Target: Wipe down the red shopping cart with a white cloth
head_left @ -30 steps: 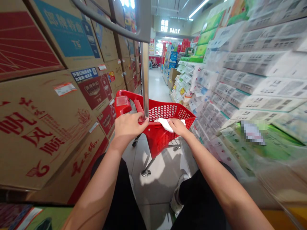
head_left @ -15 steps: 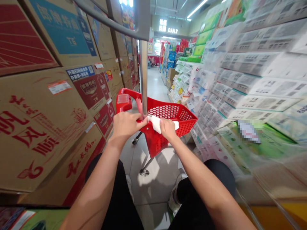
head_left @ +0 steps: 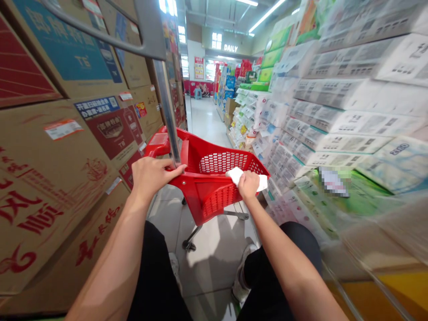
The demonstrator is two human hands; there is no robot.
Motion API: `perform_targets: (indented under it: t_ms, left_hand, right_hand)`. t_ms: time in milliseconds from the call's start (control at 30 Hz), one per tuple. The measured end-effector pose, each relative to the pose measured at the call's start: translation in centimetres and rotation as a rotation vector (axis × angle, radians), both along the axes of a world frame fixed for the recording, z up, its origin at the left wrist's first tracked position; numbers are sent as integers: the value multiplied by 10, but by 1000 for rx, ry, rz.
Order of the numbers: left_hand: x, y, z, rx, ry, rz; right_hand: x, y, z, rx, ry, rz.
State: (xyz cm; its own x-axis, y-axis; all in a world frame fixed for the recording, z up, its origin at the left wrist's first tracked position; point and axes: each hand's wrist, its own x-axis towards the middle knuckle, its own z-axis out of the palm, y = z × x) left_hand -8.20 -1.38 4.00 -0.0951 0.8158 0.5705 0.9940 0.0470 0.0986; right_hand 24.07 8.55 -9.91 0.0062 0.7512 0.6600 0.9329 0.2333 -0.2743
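A red plastic shopping cart [head_left: 197, 196] with a perforated basket stands in front of me, a metal pole [head_left: 167, 107] rising from its left part. My left hand [head_left: 150, 176] is closed over the cart's rim beside the foot of the pole, its thumb lying along the top edge. My right hand [head_left: 249, 183] grips a white cloth [head_left: 236, 174] and presses it on the rim near the basket's far right end. Parts of the cloth stick out on both sides of the fingers.
Cardboard cartons [head_left: 40, 187] are stacked close on my left. On my right rise piles of packaged tissues [head_left: 337, 120], with a green pack [head_left: 361, 191] lower down. A tiled aisle [head_left: 207, 116] runs ahead between them. A grey frame [head_left: 147, 35] tops the pole.
My right hand has slid the cloth rightward along the rim, away from the pole. My left hand stays on the rim by the pole. The view has shifted slightly right.
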Motion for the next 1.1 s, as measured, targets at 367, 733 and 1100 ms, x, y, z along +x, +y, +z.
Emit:
perform_targets:
  t_ms: [367,733,1100]
  left_hand:
    - [-12,7,-4,4,23,-23]
    - [-33,6,-4,36,31,-22]
    - [28,9,-5,67,27,33]
  right_hand:
    - [-127,-41,17,-7,-72,387]
    - [58,-1,-2,-71,-54,-6]
    - [-135,-45,42,43,186,149]
